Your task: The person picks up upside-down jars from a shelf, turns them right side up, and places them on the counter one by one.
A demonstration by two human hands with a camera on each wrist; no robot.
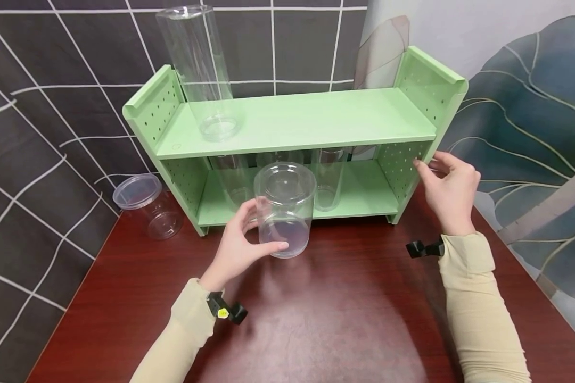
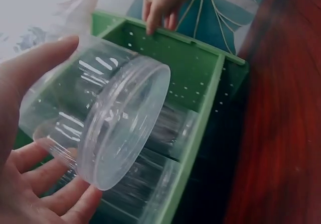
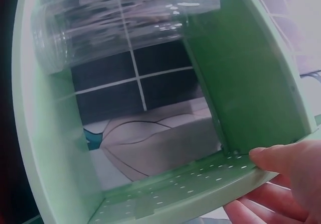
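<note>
My left hand point(image 1: 241, 242) holds a short, clear plastic jar point(image 1: 287, 183) in front of the lower shelf, thumb on the near side and fingers round the far side. The left wrist view shows the jar's ridged, cloudy end point(image 2: 133, 123) turned down toward the table. With thumb inside and fingers outside, my right hand point(image 1: 452, 186) pinches the right side panel point(image 1: 404, 165) of a green two-tier shelf point(image 1: 306, 117). Tall clear cylinders point(image 1: 328, 181) stand on the lower tier, partly hidden behind the held jar. Another tall clear cylinder point(image 1: 198, 69) stands at the upper tier's left.
A clear jar with a cloudy lid point(image 1: 139, 190) stands on the dark red table point(image 1: 345, 308), left of the shelf. Behind is a dark wall with white grid lines point(image 1: 297, 48); a leaf-patterned wall point(image 1: 532, 117) rises on the right.
</note>
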